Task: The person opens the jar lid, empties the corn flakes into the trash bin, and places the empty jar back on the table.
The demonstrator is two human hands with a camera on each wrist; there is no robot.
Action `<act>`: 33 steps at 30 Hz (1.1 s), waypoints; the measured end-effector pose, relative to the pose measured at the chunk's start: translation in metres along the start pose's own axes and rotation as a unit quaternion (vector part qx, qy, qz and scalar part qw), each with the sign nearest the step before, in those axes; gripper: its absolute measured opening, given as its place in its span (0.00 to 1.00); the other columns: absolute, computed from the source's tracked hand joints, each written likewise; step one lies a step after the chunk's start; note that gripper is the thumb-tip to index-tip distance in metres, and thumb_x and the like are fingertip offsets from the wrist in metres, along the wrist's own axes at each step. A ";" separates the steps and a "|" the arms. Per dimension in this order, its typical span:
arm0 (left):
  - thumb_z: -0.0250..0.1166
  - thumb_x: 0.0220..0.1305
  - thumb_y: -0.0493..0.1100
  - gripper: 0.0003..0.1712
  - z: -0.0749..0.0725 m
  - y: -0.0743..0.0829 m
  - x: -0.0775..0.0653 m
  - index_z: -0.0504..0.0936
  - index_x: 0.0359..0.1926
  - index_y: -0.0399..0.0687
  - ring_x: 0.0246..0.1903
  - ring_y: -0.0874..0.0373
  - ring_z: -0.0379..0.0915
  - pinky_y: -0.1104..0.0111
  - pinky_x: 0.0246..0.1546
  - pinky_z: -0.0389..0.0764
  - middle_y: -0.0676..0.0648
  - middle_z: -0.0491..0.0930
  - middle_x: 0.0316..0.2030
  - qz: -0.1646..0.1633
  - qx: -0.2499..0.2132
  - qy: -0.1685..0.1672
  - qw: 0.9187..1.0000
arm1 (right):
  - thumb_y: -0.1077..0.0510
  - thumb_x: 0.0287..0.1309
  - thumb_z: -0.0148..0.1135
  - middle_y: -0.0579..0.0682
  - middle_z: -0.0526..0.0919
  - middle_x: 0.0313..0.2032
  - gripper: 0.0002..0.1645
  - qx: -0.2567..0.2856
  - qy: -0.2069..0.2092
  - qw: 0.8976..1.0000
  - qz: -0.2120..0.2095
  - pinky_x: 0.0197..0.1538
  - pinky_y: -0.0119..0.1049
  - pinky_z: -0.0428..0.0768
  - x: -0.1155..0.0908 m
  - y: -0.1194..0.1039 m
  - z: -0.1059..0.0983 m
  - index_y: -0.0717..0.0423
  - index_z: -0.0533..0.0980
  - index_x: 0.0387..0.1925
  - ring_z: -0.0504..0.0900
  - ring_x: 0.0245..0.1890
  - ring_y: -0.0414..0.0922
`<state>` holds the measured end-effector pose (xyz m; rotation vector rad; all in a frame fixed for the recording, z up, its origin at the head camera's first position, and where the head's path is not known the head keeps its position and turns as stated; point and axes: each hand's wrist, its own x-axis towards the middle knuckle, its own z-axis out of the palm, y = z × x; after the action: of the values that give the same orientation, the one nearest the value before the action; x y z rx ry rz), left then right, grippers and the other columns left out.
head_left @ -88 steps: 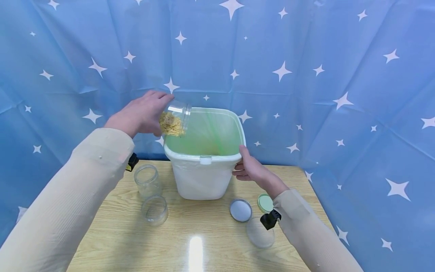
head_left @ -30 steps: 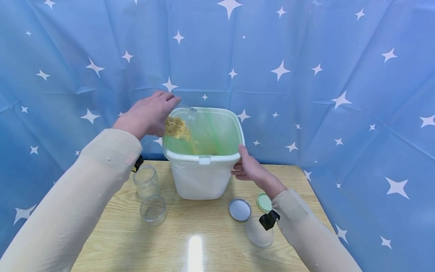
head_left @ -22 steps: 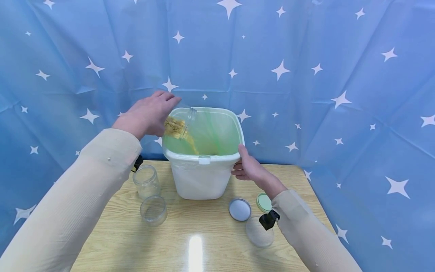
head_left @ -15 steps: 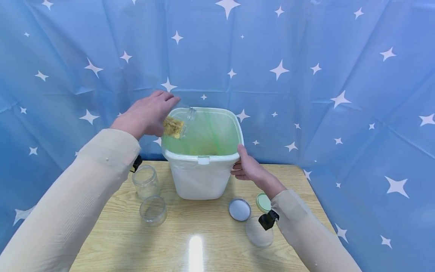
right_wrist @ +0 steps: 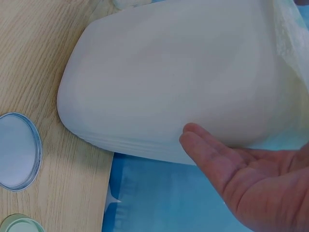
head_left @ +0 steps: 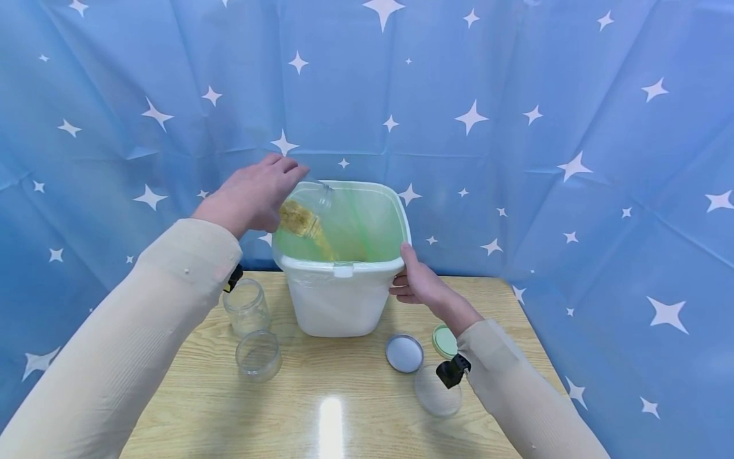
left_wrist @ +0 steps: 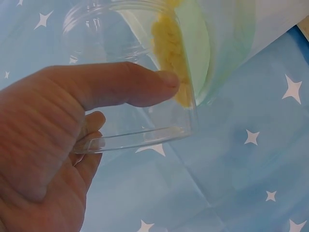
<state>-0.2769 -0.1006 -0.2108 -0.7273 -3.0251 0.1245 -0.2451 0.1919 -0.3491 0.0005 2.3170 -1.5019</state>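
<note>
My left hand [head_left: 252,196] grips a clear jar [head_left: 312,197] tilted over the left rim of a white trash can [head_left: 344,303]. In the left wrist view the thumb lies across the jar's side, with fingers behind it. Yellow flaky bits [left_wrist: 170,55] lie along the jar's lower side, and some fall from its mouth into the can. A green liner bag [head_left: 373,217] lines the inside; the bottom is mostly hidden. My right hand [head_left: 423,280] holds the can's right rim, thumb at the rim and fingers against the outer wall.
Two clear open jars [head_left: 246,306] [head_left: 258,356] stand on the wooden table [head_left: 287,414] left of the can. To the right lie a silver-rimmed lid [head_left: 404,354], a green lid [head_left: 445,341] and a clear disc [head_left: 437,392]. A starry blue curtain [head_left: 516,159] hangs behind.
The jar has moved right and tipped further over the can. Yellow bits have poured out in bursts, with a pause half a second ago. My right hand stays on the rim.
</note>
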 end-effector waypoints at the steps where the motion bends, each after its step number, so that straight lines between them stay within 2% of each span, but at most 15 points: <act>1: 0.69 0.49 0.30 0.55 0.000 0.000 0.000 0.51 0.75 0.45 0.73 0.41 0.46 0.46 0.64 0.69 0.39 0.54 0.73 0.001 0.001 0.001 1.000 | 0.27 0.67 0.16 0.71 0.69 0.62 0.54 0.001 0.000 1.000 0.000 0.67 0.54 0.71 0.000 0.000 0.000 0.68 0.61 0.66 0.72 0.63 0.63; 20: 0.64 0.52 0.26 0.51 0.001 0.004 0.003 0.52 0.75 0.44 0.73 0.41 0.45 0.47 0.65 0.68 0.38 0.54 0.73 0.013 0.024 0.005 1.000 | 0.27 0.67 0.15 0.68 0.71 0.61 0.53 -0.005 0.005 1.000 0.005 0.66 0.52 0.73 -0.001 0.001 0.000 0.66 0.62 0.66 0.74 0.63 0.61; 27: 0.66 0.52 0.26 0.52 0.001 0.003 0.002 0.51 0.75 0.44 0.74 0.40 0.44 0.47 0.66 0.67 0.38 0.53 0.73 0.009 0.027 0.005 1.000 | 0.27 0.67 0.14 0.68 0.71 0.61 0.53 -0.010 0.003 1.000 0.001 0.65 0.53 0.73 -0.002 0.000 -0.001 0.65 0.62 0.66 0.74 0.63 0.61; 33: 0.70 0.49 0.30 0.54 0.000 0.002 0.002 0.52 0.75 0.43 0.72 0.40 0.46 0.47 0.64 0.70 0.37 0.54 0.72 0.001 0.024 0.024 0.999 | 0.27 0.67 0.14 0.69 0.71 0.61 0.54 -0.013 0.000 1.000 -0.002 0.66 0.53 0.72 -0.002 0.001 -0.001 0.65 0.62 0.66 0.74 0.63 0.61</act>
<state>-0.2779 -0.0974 -0.2109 -0.7201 -2.9652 0.1764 -0.2435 0.1933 -0.3491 -0.0111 2.3391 -1.4732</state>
